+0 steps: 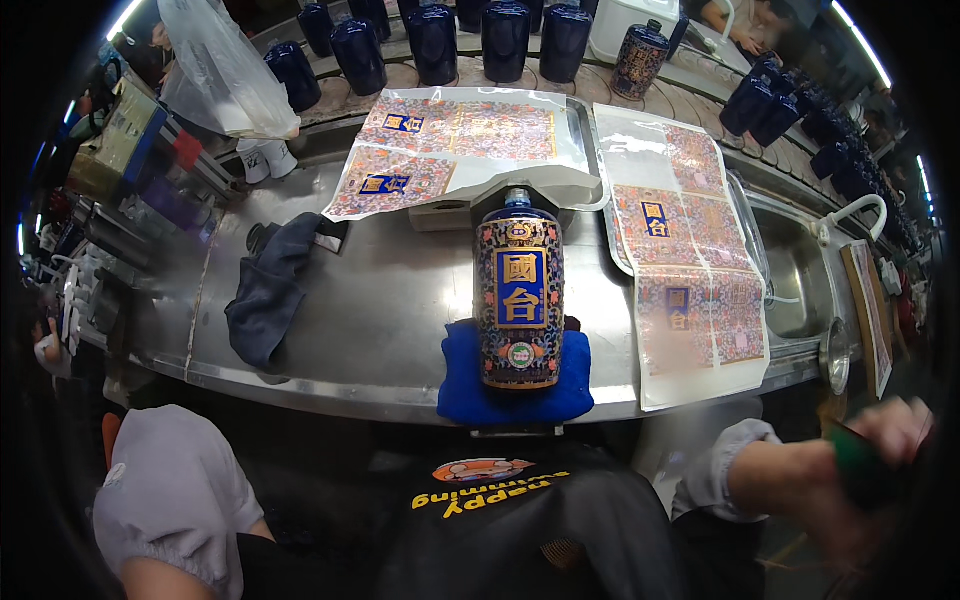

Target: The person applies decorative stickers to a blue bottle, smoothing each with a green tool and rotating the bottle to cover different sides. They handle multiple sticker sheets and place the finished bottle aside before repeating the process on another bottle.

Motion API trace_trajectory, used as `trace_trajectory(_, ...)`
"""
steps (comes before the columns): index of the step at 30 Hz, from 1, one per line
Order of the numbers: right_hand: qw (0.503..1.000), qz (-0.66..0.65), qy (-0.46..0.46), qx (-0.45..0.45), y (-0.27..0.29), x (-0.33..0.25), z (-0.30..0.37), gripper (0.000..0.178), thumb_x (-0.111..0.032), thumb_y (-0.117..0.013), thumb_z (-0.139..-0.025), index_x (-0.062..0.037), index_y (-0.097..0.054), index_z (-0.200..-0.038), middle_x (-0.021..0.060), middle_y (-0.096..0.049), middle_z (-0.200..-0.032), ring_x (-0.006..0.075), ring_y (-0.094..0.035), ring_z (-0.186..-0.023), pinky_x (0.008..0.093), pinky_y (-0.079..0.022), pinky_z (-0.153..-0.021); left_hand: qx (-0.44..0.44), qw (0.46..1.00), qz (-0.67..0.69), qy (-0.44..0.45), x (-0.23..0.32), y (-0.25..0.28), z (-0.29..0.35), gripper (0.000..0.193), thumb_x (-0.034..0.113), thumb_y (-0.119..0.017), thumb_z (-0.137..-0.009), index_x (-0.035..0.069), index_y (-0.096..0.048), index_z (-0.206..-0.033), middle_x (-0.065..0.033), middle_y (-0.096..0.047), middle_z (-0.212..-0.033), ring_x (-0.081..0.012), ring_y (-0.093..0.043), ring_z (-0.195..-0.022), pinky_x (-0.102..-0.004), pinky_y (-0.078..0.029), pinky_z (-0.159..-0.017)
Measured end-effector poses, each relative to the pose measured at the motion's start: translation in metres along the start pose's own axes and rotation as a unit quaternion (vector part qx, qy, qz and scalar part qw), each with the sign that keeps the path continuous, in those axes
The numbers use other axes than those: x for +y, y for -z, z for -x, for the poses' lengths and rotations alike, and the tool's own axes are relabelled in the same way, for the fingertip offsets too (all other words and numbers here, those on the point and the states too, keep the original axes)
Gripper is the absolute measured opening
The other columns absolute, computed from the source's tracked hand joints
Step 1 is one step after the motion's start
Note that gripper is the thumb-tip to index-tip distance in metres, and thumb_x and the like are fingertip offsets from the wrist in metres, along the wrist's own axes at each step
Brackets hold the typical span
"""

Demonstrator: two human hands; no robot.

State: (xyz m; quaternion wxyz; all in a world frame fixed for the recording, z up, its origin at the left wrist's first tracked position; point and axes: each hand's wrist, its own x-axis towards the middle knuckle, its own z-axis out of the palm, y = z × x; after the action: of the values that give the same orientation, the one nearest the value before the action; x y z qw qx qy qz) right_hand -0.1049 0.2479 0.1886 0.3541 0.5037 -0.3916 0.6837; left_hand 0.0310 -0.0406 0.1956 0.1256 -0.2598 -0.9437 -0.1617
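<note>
One decorated bottle (519, 290) lying on one blue cloth (515, 385), a second decorated bottle (640, 58) upright on the conveyor, three decal sheets (455, 130) (385, 183) (690, 260), one dark rag (270, 285), one clear bag (225, 70), plain blue bottles (432, 42) too many and too hidden to count

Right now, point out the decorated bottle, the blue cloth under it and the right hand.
decorated bottle (519, 290): head view, on its blue front label.
blue cloth (462, 385): head view, on its left part beside the bottle.
right hand (880, 450): head view, on the blurred hand's middle.
</note>
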Motion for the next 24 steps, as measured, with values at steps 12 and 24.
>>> trace_trajectory(12, 0.833, 0.022, -0.099, -0.545, -0.017, 0.046, 0.146, 0.025, -0.016, -0.075, -0.071, -0.0118, -0.069, -0.095, 0.0007, -0.063, -0.092, 0.0148, -0.052, -0.07, 0.0367, -0.042, -0.074, 0.408, 0.903, 0.115, 0.07, -0.015, -0.075, 0.025, 0.061, 0.046, -0.042, -0.107, -0.005, -0.06, -0.136, -0.023, -0.062, -0.135, -0.0397, -0.053, -0.13, -0.0516, -0.024, -0.119)
trace_trajectory(24, 0.764, 0.103, -0.574, -0.275, -0.029, 0.091, 0.15, 0.021, -0.015, -0.071, -0.093, 0.0011, -0.062, -0.102, 0.0093, -0.068, -0.081, 0.0127, -0.064, -0.073, 0.029, -0.051, -0.065, 0.265, 0.926, 0.122, 0.24, -0.043, -0.199, 0.007, 0.084, 0.063, -0.042, -0.1, -0.002, -0.04, -0.152, -0.0246, -0.048, -0.15, -0.0428, -0.035, -0.146, -0.0593, -0.006, -0.121)
